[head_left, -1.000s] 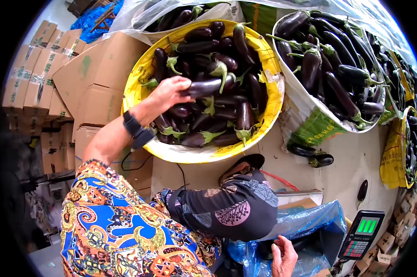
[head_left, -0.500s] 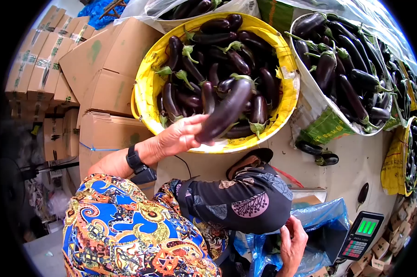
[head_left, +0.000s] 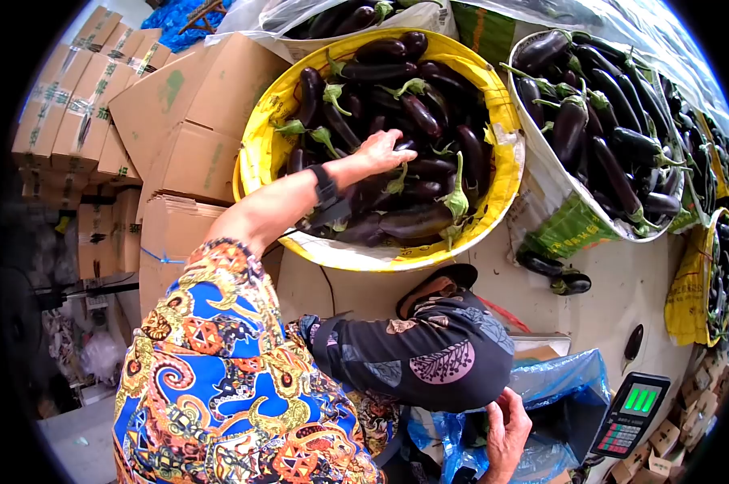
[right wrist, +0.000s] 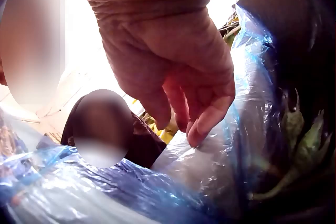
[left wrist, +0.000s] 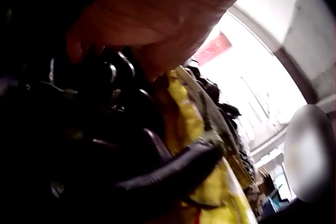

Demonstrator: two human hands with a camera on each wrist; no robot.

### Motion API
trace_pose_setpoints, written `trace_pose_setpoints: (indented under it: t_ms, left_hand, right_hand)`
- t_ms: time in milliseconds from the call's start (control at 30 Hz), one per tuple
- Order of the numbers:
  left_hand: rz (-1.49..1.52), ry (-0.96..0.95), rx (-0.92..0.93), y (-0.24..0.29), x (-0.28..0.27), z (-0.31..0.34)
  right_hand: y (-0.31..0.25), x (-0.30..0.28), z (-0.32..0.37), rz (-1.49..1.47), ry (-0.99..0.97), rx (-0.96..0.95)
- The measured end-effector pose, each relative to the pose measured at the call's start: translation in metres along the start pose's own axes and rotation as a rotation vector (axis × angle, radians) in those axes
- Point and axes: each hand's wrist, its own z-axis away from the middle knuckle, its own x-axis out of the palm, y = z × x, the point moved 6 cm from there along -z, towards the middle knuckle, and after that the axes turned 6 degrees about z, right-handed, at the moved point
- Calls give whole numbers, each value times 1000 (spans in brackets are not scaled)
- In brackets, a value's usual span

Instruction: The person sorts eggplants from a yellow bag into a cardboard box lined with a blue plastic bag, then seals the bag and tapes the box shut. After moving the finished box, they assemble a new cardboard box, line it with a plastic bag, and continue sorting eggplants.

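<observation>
My left hand point(head_left: 385, 151) is down in the yellow-lined basket point(head_left: 256, 153), thumb and fingers spread at an eggplant point(head_left: 406, 145) in the pile. In the left wrist view the fingertips point(left wrist: 76, 53) point down among dark, shiny eggplants; much there is lost in shadow. A large eggplant point(head_left: 417, 222) with a long green stem lies nearer the basket's front rim. Over a blue plastic bag point(head_left: 558, 379) lining an open box, my right hand point(head_left: 508, 431) hangs with loosely curled fingers and nothing in them. Green eggplant caps point(right wrist: 310, 145) show inside that bag.
A white sack point(head_left: 542, 202) full of eggplants stands to the right of the basket. Flat cardboard point(head_left: 195, 161) leans at the left. A scale display point(head_left: 632, 415) with green digits stands beside the lined box, and a few eggplants point(head_left: 554, 270) lie on the floor.
A large eggplant that my left hand lifted above the basket's front now lies on the pile. The left hand has moved forward into the basket. The right hand has barely moved since half a second ago.
</observation>
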Motion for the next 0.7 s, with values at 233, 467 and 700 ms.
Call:
trace_pose_setpoints:
  t_ms: [233, 467, 700]
  left_hand:
    - [1242, -569, -336, 15, -6, 64]
    - [1292, -729, -145, 126, -27, 157]
    - [787, -689, 857, 251, 3, 177]
  right_hand:
    - [0, -7, 8, -37, 22, 26]
    - [-35, -8, -13, -196, -16, -11]
    - [-83, -26, -51, -964, 86, -329]
